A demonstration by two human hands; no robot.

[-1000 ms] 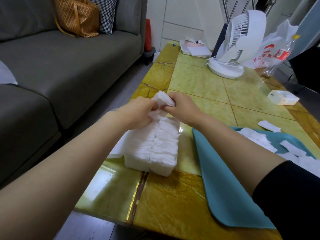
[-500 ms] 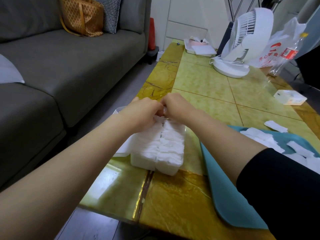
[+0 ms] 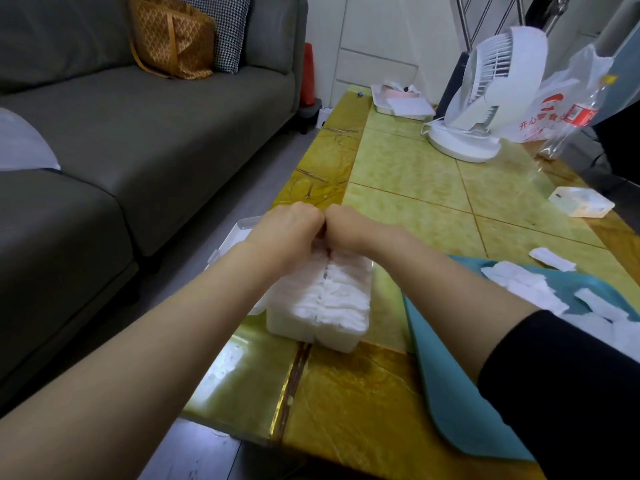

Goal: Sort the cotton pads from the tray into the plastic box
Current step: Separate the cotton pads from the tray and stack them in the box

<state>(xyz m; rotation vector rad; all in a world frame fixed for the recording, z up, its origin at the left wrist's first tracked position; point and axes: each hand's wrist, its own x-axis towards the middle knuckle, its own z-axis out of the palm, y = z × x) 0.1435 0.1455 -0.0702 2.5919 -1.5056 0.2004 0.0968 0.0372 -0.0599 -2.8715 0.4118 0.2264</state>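
cotton pads (image 3: 332,299) beneath two touching hands (image 3: 292,228)

A white desk fan (image 3: 485,98) stands on the yellow-green table (image 3: 415,174), far beyond the right hand (image 3: 353,226), with a printed plastic bag (image 3: 554,109) just behind it. Left of the left hand (image 3: 291,226) is a grey sofa (image 3: 138,133) with a tan bag (image 3: 173,39) on it.

The table (image 3: 408,188) has a shiny yellow-green top. A plastic box (image 3: 304,332) sits near its left edge, with a white lid (image 3: 239,233) just beside it. A blue-green tray (image 3: 450,393) lies on the right. One cotton pad (image 3: 552,259) lies on the bare top. Farther back stand a white fan (image 3: 464,143), a plastic bag (image 3: 554,109) and a white dish (image 3: 381,105).
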